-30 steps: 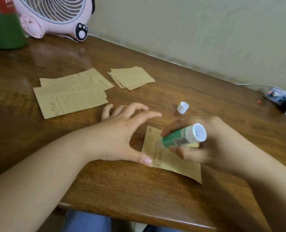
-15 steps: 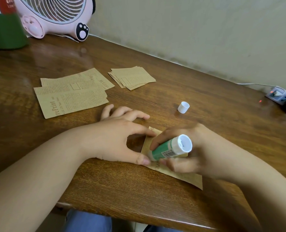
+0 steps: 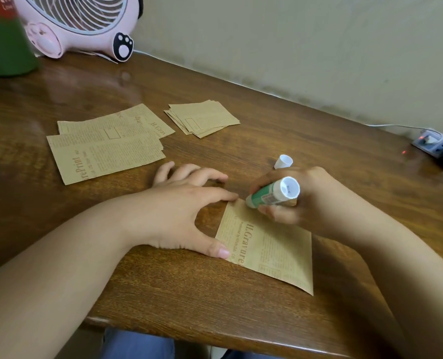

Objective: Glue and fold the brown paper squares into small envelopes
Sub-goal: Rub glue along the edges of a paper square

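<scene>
Here, head view: a brown paper square [image 3: 269,244] printed with newsprint lies flat near the front edge of the wooden tabletop [image 3: 215,307]. The left hand [image 3: 179,211] is spread, fingers fairly straight; index tip touches the square's far corner, thumb tip presses its left edge. The right hand [image 3: 293,200] grips a green glue stick [image 3: 272,194], fingers curled round the barrel, white base toward the camera, glue end on the square's far corner. The white cap [image 3: 284,161] stands just behind the right hand. Farther left lie larger printed sheets [image 3: 106,146], overlapped; beside them a small pile of cut squares [image 3: 202,117]. Pink fan [image 3: 80,24] and green container [image 3: 5,47] at the far left; power strip [image 3: 438,147] at the far right.
</scene>
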